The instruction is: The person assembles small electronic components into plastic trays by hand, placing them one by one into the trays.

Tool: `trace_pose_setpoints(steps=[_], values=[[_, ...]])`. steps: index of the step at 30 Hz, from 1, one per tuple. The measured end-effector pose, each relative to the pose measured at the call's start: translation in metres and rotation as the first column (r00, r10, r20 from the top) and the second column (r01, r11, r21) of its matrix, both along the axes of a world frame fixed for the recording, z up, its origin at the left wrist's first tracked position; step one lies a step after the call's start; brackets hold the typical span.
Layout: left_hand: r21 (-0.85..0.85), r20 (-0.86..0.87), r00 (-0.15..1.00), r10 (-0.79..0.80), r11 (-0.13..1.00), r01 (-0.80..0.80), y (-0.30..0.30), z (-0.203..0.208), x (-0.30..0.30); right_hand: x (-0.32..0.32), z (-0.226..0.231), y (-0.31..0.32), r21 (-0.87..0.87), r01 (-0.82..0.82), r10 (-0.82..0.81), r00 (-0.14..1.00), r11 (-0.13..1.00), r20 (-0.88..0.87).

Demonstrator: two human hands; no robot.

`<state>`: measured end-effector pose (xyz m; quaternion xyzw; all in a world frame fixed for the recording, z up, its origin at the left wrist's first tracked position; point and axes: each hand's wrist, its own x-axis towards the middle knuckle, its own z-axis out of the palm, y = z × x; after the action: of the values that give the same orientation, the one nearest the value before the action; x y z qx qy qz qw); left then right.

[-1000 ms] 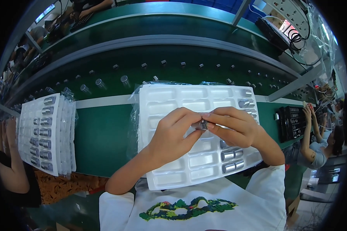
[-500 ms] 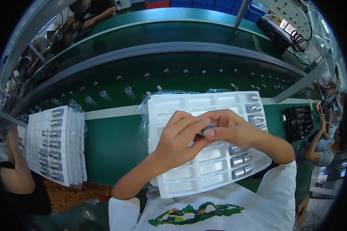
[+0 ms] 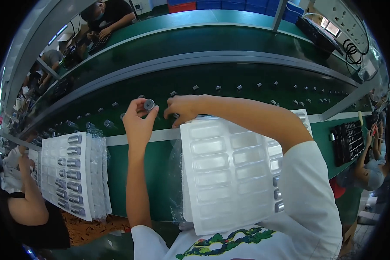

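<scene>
My left hand (image 3: 139,119) is raised over the far edge of the workbench. Its thumb and fingers pinch a short silver metal cylinder (image 3: 149,105) with a dark end face turned up. Just to the right, my right hand (image 3: 184,109) reaches across to the green conveyor belt (image 3: 212,97), its fingers curled around a small metal cylinder (image 3: 174,115), partly hidden. Beneath my right forearm lies a white plastic blister tray (image 3: 210,162) with rows of pockets. Silver cylinders (image 3: 278,195) fill some pockets on its right side, partly covered by my sleeve.
Another stack of white trays (image 3: 89,182) with silver cylinders stands left, beside a co-worker's arm (image 3: 28,203). Small cylinders (image 3: 239,88) are spaced along the belt. A black tray (image 3: 349,143) sits at right, near another person. A metal rail (image 3: 203,56) runs behind the belt.
Both hands were together over the tray on a cylinder. They have parted: my left hand moved away left with the cylinder, and my right hand reached forward to the belt.
</scene>
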<state>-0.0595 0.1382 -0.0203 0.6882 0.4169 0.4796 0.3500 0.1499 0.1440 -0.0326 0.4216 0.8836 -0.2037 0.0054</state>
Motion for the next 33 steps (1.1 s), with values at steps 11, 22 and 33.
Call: trace_pose_setpoints(steps=[11, 22, 33], values=[[-0.254, -0.184, 0.88, -0.439, 0.886, 0.389, 0.01, -0.039, 0.059, 0.133, 0.0, -0.04, -0.161, -0.042, 0.059, 0.993, 0.986, 0.104], [-0.376, -0.502, 0.65, -0.571, 0.82, 0.43, 0.021, -0.028, 0.121, 0.227, 0.077, -0.148, -0.591, 0.453, -0.639, -0.059, 0.668, -0.767], [-0.086, -0.291, 0.622, -0.727, 0.667, 0.74, -0.101, 0.082, 0.21, 0.269, 0.092, -0.327, -0.744, 0.277, -0.544, -0.537, 0.608, -0.645]])
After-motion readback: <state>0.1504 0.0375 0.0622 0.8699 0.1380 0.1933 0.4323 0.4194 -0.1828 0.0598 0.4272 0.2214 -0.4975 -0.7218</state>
